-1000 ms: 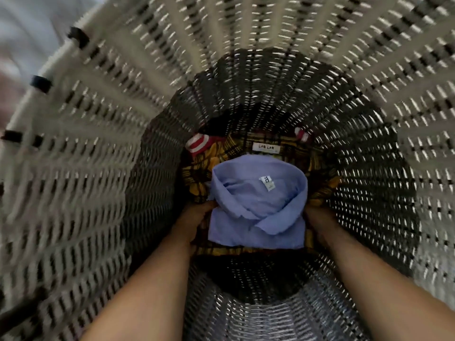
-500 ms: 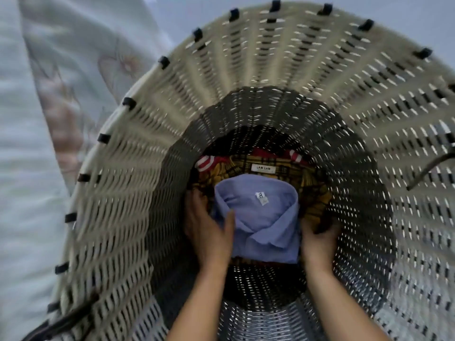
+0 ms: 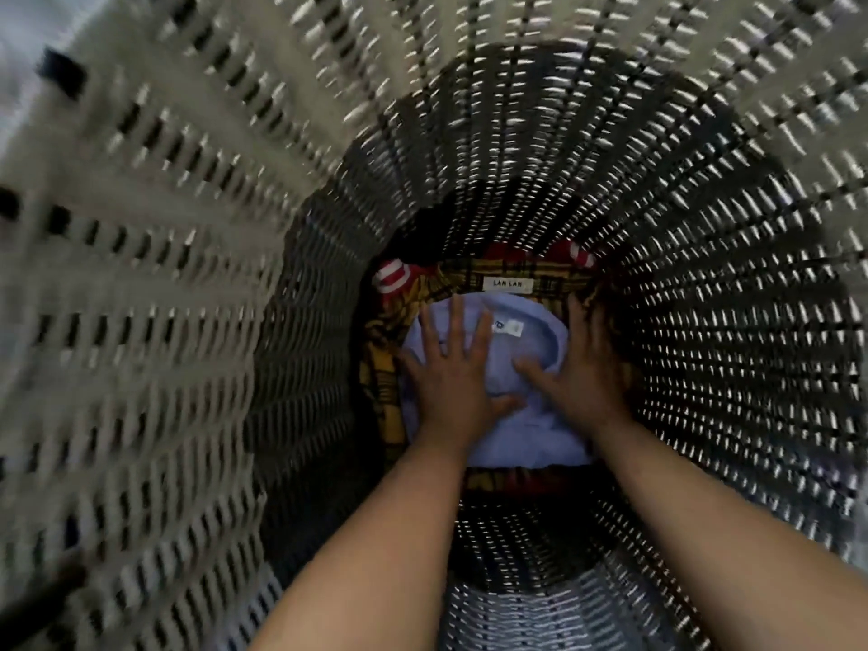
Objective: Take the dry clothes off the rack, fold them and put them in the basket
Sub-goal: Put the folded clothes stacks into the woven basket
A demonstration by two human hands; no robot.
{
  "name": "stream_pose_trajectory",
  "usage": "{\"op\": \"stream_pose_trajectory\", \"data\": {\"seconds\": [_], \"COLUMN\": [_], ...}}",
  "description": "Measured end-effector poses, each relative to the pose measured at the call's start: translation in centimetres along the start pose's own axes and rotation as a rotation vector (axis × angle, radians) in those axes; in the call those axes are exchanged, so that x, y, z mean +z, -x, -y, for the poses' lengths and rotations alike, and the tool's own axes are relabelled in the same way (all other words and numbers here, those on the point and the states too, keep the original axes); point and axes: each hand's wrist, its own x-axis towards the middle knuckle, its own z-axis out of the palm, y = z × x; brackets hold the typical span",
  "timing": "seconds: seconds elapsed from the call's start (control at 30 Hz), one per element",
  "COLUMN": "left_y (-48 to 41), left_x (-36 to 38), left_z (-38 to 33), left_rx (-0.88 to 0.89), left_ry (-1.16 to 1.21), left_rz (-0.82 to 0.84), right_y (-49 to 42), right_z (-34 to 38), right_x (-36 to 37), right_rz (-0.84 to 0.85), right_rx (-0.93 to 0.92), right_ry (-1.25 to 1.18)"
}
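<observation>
I look straight down into a tall woven basket [image 3: 704, 274]. At its bottom lies a folded light-blue shirt [image 3: 530, 429], collar up, on top of a yellow plaid garment [image 3: 390, 397] with a white label. A red-and-white striped piece [image 3: 392, 279] shows beneath at the back. My left hand [image 3: 453, 368] lies flat on the blue shirt with fingers spread. My right hand [image 3: 575, 368] presses flat on the shirt's right side, its thumb across the collar. Both forearms reach down into the basket.
The basket's pale woven wall [image 3: 141, 321] fills nearly the whole view and closes in around both arms. Black clips [image 3: 61, 77] sit along its rim at the upper left. A sliver of pale fabric shows outside the rim at the top left.
Both hands have left the shirt's edges and now lie flat on top of it. My head has moved closer, deeper into the basket.
</observation>
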Motion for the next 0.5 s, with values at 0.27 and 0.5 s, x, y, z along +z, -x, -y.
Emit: {"op": "stream_pose_trajectory", "data": {"seconds": [0.27, 0.5], "left_y": [6.4, 21.8], "left_x": [-11.9, -27.3], "left_z": [-4.8, 0.6], "left_rx": [-0.206, 0.122], "left_ry": [0.285, 0.801], "left_rz": [-0.223, -0.655], "right_y": [6.0, 17.3], "right_z": [6.3, 19.6], "right_x": [-5.1, -8.9], "right_rz": [-0.128, -0.142], "right_rx": [0.124, 0.036], "right_ry": [-0.253, -0.71]}}
